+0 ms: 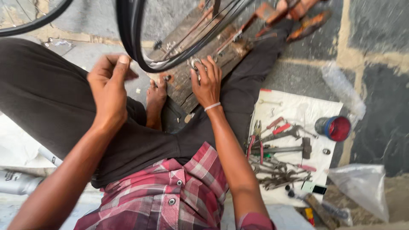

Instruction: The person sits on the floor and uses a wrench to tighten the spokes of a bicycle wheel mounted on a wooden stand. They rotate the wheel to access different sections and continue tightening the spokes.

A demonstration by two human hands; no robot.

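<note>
A bicycle wheel [140, 51] with a black tyre is seen at the top centre of the frame, its lower rim reaching down between the two hands. The right hand [207, 83], just right of centre, is laid with fingers spread and released over a small metal part [195, 63] at the rim's lower edge, on a worn wooden plank [187, 85] that runs diagonally toward the upper right; whether the part is actually gripped cannot be told. A pale band [212, 106] is worn at that wrist. The left hand [108, 85], left of centre, is raised beside the tyre with its fingers curled inward and the thumb up; whether anything is pinched between them cannot be told. A bare foot [156, 100] is seen between the hands, touching the plank's lower end, and dark trousers [55, 102] fill the left and centre. A red checked shirt [170, 191] occupies the bottom centre. At the right, a white sheet [298, 110] is spread on the stone floor, and on it lie red-handled pliers [255, 142], a hammer [289, 148] and a heap of spanners [277, 176]. A round tin with a red inside [336, 127] stands at the sheet's right edge, and a clear plastic bag [362, 187] lies at the lower right.
</note>
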